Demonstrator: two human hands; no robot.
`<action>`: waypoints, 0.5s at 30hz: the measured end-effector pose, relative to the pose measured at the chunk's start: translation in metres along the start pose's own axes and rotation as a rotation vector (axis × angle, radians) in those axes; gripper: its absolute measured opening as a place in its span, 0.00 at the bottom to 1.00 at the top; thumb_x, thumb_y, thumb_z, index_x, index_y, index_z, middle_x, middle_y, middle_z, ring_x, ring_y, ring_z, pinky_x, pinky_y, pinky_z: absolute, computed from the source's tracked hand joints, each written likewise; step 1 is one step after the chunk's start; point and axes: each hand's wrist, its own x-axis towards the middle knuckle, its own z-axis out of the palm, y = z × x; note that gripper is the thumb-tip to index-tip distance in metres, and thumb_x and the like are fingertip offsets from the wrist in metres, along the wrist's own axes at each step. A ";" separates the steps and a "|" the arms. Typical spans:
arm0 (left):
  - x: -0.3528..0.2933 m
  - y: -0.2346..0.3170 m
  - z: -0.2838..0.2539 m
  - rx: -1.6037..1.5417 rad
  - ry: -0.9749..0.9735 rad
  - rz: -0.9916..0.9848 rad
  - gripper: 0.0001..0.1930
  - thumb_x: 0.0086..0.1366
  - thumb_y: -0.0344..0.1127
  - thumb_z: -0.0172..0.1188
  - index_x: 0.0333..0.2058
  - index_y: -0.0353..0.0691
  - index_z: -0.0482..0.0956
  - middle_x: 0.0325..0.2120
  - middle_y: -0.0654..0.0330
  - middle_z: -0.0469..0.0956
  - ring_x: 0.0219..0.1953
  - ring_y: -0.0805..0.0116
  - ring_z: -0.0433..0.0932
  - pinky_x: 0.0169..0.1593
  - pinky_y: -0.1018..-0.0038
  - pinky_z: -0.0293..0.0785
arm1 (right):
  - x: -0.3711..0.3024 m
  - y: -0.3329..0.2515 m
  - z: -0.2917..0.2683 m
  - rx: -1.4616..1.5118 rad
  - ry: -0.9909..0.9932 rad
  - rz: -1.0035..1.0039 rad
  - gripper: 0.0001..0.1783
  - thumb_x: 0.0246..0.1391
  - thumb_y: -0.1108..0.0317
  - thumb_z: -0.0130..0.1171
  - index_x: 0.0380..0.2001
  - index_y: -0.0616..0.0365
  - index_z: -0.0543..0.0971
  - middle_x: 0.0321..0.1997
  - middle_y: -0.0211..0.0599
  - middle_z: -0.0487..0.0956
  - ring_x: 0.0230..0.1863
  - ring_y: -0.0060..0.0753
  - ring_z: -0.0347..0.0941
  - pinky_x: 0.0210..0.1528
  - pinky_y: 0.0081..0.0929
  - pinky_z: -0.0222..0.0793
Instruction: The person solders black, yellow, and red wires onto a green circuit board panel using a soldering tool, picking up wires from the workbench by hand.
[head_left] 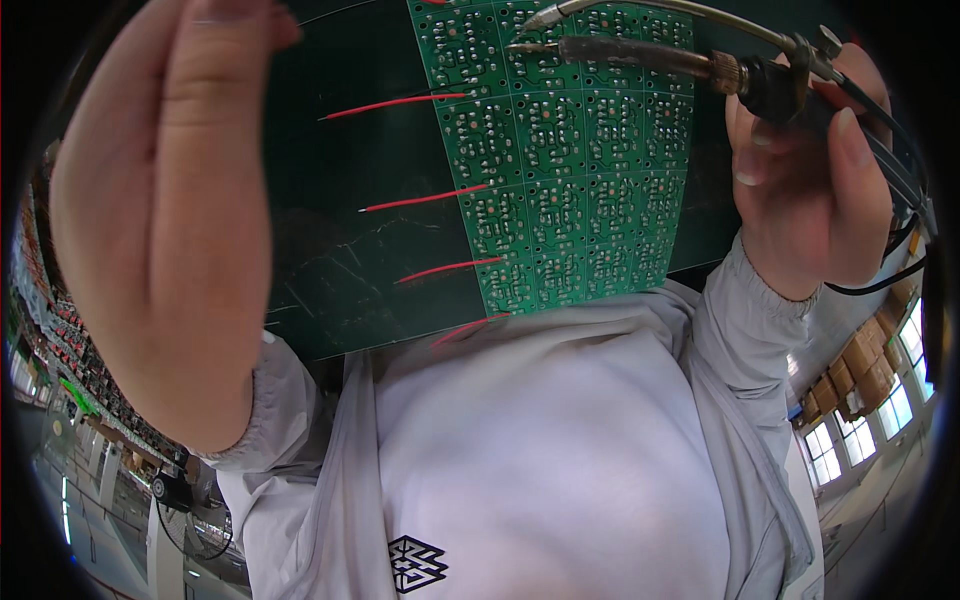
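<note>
My right hand (805, 180) is closed around a soldering iron (640, 54), whose tip points left over the upper part of a green circuit board panel (570, 190). Clamped along the iron is a thin metal feed tube (680, 12), its nozzle just above the tip. At the left, my left hand (190, 150) is raised with its fingers pressed together at the top edge, partly cut off. A thin wire (340, 12) runs from its fingertips toward the board. Several red wires (425, 196) stick out leftward from the panel's left edge.
The panel lies on a dark green work surface (350, 250) that reaches close to my body. Black cables (890, 165) trail from the iron at the right. Racks of small parts (90, 400) stand at the far left, and cardboard boxes (855, 370) are stacked near windows at the right.
</note>
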 end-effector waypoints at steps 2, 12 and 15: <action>-0.001 -0.001 0.009 -0.022 0.292 -0.111 0.16 0.73 0.37 0.50 0.43 0.29 0.80 0.36 0.56 0.80 0.40 0.71 0.76 0.49 0.75 0.69 | 0.002 0.003 -0.015 -0.020 -0.135 -0.037 0.21 0.59 0.62 0.46 0.51 0.64 0.71 0.37 0.48 0.80 0.23 0.29 0.67 0.28 0.25 0.61; -0.045 0.025 0.049 -0.202 0.116 0.166 0.07 0.59 0.25 0.65 0.25 0.32 0.75 0.21 0.64 0.70 0.22 0.78 0.65 0.26 0.80 0.58 | -0.014 0.003 -0.009 0.171 -0.113 0.013 0.11 0.58 0.62 0.52 0.36 0.56 0.66 0.29 0.39 0.68 0.27 0.26 0.61 0.28 0.20 0.59; -0.051 0.018 0.051 -0.209 0.155 0.128 0.08 0.58 0.24 0.66 0.24 0.32 0.75 0.20 0.64 0.70 0.22 0.78 0.66 0.26 0.81 0.59 | -0.013 0.006 0.007 0.056 -0.090 -0.012 0.12 0.59 0.61 0.52 0.37 0.58 0.66 0.30 0.40 0.69 0.27 0.25 0.61 0.28 0.21 0.59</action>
